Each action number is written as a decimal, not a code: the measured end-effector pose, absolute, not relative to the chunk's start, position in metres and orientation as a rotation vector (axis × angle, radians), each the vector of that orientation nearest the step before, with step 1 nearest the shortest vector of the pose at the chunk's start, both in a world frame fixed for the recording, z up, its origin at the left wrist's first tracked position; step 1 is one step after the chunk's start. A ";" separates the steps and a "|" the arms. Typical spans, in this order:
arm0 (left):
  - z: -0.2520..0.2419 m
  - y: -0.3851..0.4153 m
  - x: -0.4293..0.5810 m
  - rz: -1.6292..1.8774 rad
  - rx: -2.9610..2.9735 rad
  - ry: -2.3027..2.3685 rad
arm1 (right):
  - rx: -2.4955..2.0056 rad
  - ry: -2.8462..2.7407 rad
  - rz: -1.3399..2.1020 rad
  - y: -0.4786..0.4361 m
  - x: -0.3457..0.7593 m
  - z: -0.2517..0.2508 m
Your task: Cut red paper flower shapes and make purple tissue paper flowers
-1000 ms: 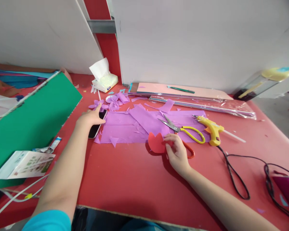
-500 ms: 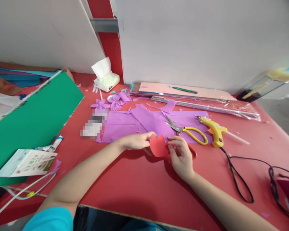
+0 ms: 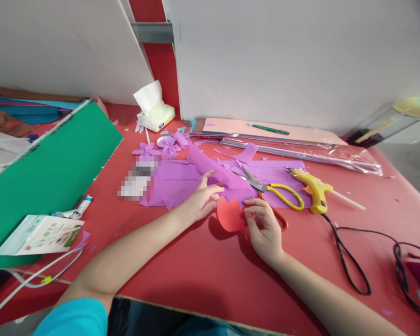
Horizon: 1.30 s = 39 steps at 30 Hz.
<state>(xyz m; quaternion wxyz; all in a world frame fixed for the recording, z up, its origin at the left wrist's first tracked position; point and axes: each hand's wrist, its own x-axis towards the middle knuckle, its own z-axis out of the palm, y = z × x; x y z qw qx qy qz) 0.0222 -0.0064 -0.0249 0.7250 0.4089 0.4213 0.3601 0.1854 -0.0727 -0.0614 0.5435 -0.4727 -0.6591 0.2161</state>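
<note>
A red tulip-shaped paper piece (image 3: 229, 214) hangs from my right hand (image 3: 264, 228), whose thumb and fingers pinch its right edge. Just left of it, my left hand (image 3: 203, 198) has its fingers apart, near the loose purple paper (image 3: 219, 176), and holds nothing. Flat purple sheets (image 3: 175, 179) lie beneath that loose piece. Scissors (image 3: 262, 186) with one yellow and one red handle rest half open on the purple paper, beyond my right hand. To their right lies a yellow glue gun (image 3: 313, 189) with a glue stick in its back.
Purple paper flowers (image 3: 146, 150) and a tissue pack (image 3: 156, 117) are at the back. A pink sheet (image 3: 231, 127) bears a green pen (image 3: 271, 129). A large green board (image 3: 56, 182) stands left; a carton (image 3: 44, 234) lies before it. Black cable (image 3: 348, 275) loops at right.
My left hand has let go of the red paper and opened, moving slightly left. My right hand still holds the piece. The loose purple paper has shifted and bunched up.
</note>
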 end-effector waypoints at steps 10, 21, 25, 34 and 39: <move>-0.024 0.005 0.017 1.084 0.805 0.960 | -1.166 -1.479 0.696 -0.070 0.189 -0.072; -0.022 0.014 0.004 1.150 1.286 1.040 | -1.152 -1.497 0.672 -0.067 0.187 -0.070; -0.028 0.011 0.002 0.861 1.405 1.199 | -1.142 -1.479 0.618 -0.067 0.190 -0.067; -0.027 0.002 0.000 0.329 1.948 1.092 | -1.147 -1.444 0.562 -0.066 0.189 -0.062; -0.033 0.003 0.002 0.452 1.838 1.219 | -1.210 -1.622 0.635 -0.065 0.188 -0.068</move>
